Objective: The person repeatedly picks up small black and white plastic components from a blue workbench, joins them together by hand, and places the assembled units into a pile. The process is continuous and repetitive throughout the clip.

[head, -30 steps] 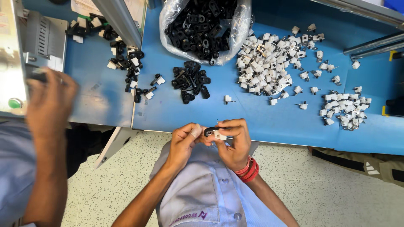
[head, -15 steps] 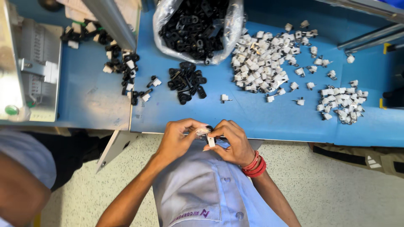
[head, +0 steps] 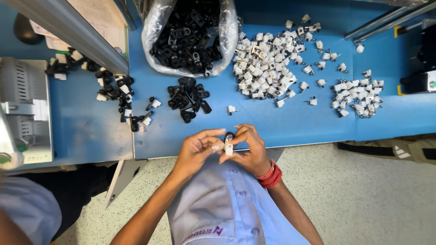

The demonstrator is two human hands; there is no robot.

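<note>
Both hands meet just over the front edge of the blue table (head: 290, 122). My left hand (head: 196, 149) and my right hand (head: 250, 147) together pinch a small white plastic clip (head: 228, 146) pressed against a black plastic part (head: 228, 135). The fingertips of both hands touch the pair. A red bangle (head: 270, 176) circles my right wrist. Straight ahead of my hands lies a small heap of black parts (head: 188, 97), and one loose white clip (head: 232, 109) lies just beyond my fingers.
A clear plastic bag of black parts (head: 188, 34) sits at the back. White clips lie in a big pile (head: 268, 63) and a smaller pile (head: 358, 96) to the right. Joined black-and-white pieces (head: 120, 93) are scattered left, beside a grey machine (head: 22, 104). Another person's grey sleeve (head: 22, 208) shows at bottom left.
The other person's raised arm at left has dropped out of sight. My hands have stayed together on the two small parts; the white clip now stands upright between my fingers.
</note>
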